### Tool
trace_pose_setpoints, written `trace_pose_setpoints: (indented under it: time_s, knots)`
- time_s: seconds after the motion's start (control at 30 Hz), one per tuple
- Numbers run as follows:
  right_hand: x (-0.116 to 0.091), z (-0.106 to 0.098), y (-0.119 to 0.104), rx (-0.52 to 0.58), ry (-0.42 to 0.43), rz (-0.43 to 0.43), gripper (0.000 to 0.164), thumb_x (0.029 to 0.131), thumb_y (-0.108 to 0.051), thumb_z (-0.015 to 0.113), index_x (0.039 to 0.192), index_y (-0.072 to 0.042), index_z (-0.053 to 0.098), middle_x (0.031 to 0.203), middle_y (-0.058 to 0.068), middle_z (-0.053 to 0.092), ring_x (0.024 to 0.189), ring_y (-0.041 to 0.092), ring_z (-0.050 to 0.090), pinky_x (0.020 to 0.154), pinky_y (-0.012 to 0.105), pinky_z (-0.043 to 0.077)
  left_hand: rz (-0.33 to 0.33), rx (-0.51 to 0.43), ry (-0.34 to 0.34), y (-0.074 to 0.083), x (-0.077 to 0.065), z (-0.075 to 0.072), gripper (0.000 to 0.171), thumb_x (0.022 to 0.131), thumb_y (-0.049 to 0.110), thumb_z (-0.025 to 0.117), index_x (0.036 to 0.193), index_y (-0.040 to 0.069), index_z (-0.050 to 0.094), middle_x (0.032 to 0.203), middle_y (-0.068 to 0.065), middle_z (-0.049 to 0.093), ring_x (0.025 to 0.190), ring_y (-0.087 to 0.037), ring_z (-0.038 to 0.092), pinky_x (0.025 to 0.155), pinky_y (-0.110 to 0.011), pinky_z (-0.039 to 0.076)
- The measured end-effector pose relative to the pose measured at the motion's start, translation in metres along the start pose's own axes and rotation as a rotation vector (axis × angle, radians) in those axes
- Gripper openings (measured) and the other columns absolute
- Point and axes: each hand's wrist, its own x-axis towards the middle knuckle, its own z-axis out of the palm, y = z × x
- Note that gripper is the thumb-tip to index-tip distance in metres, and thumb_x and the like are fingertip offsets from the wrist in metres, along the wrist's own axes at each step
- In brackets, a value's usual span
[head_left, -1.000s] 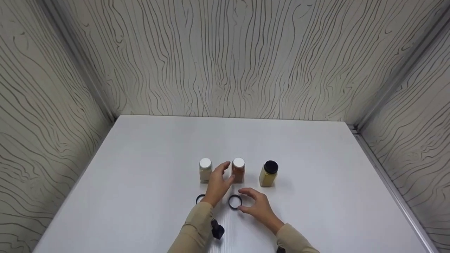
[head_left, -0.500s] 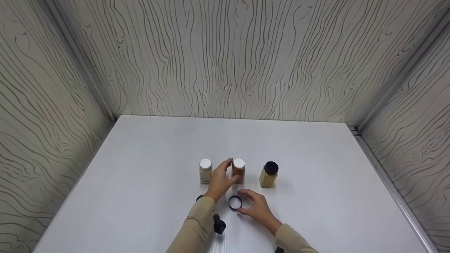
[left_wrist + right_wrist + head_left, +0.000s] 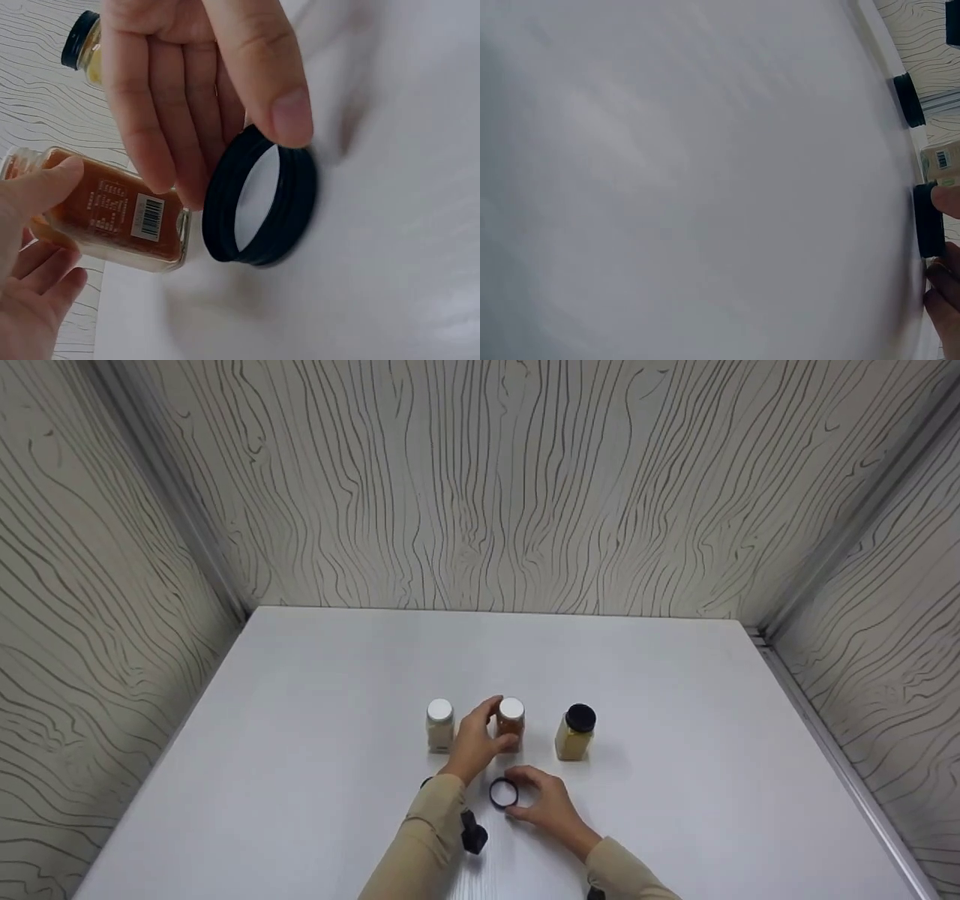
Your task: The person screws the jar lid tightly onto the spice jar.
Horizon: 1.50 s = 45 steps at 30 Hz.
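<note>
My left hand [image 3: 472,744] grips a small square glass bottle of orange-red powder [image 3: 112,202] with a white top [image 3: 511,708]. Its thumb [image 3: 52,184] lies along the upper part of the glass, below the neck. My right hand [image 3: 551,806] pinches a round black lid [image 3: 289,217] between thumb and fingers, close over the table in front of that bottle. White shows inside the lid's ring. In the right wrist view the thumb [image 3: 946,201] presses the lid [image 3: 928,225] from one side.
A bottle of pale powder with a white top [image 3: 440,727] stands left of the left hand. To the right is a yellow bottle with a black lid [image 3: 574,733]. A second loose black lid [image 3: 909,100] lies on the white table [image 3: 337,810], mostly behind the left sleeve [image 3: 424,832].
My left hand has moved slightly right and its fingers have closed round the orange-red bottle. The right hand's thumb and fingers have come together on the black lid.
</note>
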Motion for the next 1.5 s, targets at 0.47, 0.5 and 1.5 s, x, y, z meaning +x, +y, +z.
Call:
trace_pose_setpoints:
  time_s: [0.47,0.5,1.5]
  knots:
    - [0.0019,0.0022,0.0017,-0.047,-0.006,0.005,0.050,0.067,-0.007,0.083,0.114,0.000,0.065,0.111,0.012,0.072,0.107,0.026,0.066,0.099,0.030,0.055,-0.015,-0.053,-0.028,-0.0032,0.0069,-0.0012,0.055,0.082,0.012,0.074,0.131,0.000,0.053,0.135,-0.019,0.059,0.130,-0.034,0.054,0.114,-0.047,0.045]
    - [0.0019,0.0024,0.0019,-0.049,-0.006,0.000,0.051,0.067,-0.007,0.083,0.113,0.000,0.065,0.111,0.012,0.072,0.107,0.026,0.066,0.099,0.031,0.055,-0.019,-0.061,-0.032,-0.0027,0.0068,-0.0015,0.055,0.082,0.012,0.074,0.131,0.000,0.053,0.135,-0.019,0.058,0.131,-0.034,0.053,0.114,-0.047,0.045]
    - [0.0058,0.0016,-0.0017,-0.026,0.020,-0.047,0.046,0.066,-0.007,0.083,0.108,-0.001,0.067,0.106,0.013,0.073,0.102,0.023,0.068,0.095,0.028,0.056,-0.035,-0.081,-0.043,-0.0021,0.0092,-0.0034,0.055,0.081,0.008,0.074,0.130,-0.005,0.053,0.134,-0.023,0.058,0.130,-0.035,0.054,0.115,-0.045,0.044]
